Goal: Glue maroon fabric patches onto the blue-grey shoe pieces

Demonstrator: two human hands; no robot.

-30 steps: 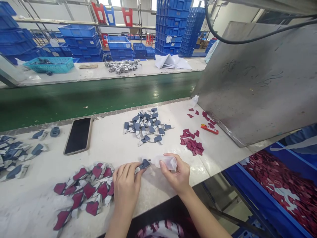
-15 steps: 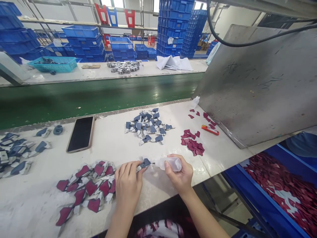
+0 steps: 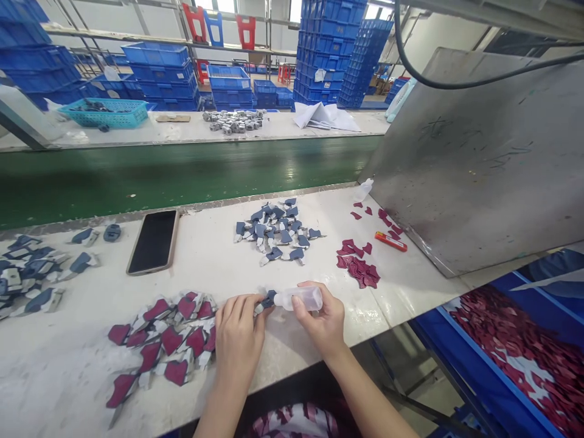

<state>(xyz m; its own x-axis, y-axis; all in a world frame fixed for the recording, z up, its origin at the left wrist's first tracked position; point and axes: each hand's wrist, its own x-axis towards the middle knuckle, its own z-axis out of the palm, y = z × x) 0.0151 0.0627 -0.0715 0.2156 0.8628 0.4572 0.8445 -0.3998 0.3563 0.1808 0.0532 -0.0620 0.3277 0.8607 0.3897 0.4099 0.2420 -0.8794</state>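
My left hand (image 3: 239, 322) grips a small blue-and-white plastic part (image 3: 267, 300) between thumb and fingers, just above the bench. In my right hand (image 3: 325, 319) is a translucent squeeze bottle (image 3: 298, 298), held on its side. Its tip points left and meets the part; whether it touches the surface is hidden. Left of my left hand lies a pile of parts with dark red faces (image 3: 171, 340). Beyond both hands is a heap of blue-and-white parts (image 3: 278, 231). Loose dark red pieces (image 3: 358, 269) lie past my right hand.
A phone (image 3: 153, 242) lies at the left near more blue parts (image 3: 34, 267). An orange-red tube (image 3: 391, 241) rests by a leaning metal panel (image 3: 483, 164). A blue bin (image 3: 479, 359) of red pieces stands at lower right. Behind the bench runs a green belt (image 3: 191, 170).
The bottle in my right hand has moved left, bringing its tip onto the part. My left hand still holds that part. The whole view has shifted slightly.
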